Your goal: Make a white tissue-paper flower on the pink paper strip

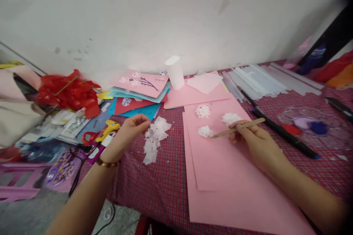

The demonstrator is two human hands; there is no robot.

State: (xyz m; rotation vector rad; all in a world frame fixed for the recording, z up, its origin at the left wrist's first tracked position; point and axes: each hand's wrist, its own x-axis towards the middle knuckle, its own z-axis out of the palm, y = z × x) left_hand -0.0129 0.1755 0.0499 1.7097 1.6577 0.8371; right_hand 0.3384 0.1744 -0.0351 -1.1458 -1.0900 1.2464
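My right hand (249, 137) grips a flat wooden craft stick (249, 123), whose tip points left at a white crumpled paper puff (205, 131) on pink paper (220, 169). Beside that hand lies another white puff (231, 118), and a red-speckled white puff (202, 111) sits farther back. Over the left side of the cloth, my left hand (135, 126) has its thumb and fingers drawn together; whether anything is between them is hidden. Just right of its fingertips is a row of thin white paper pieces (154, 141) on the checked cloth.
Painted cards (138, 84) are stacked behind, beside a white paper roll (175, 73). To the right lie black brushes (286, 134), a paint palette (311, 125) and clear glue sticks (259, 80). A yellow glue gun (110, 129) and red plastic bag (67, 91) lie left.
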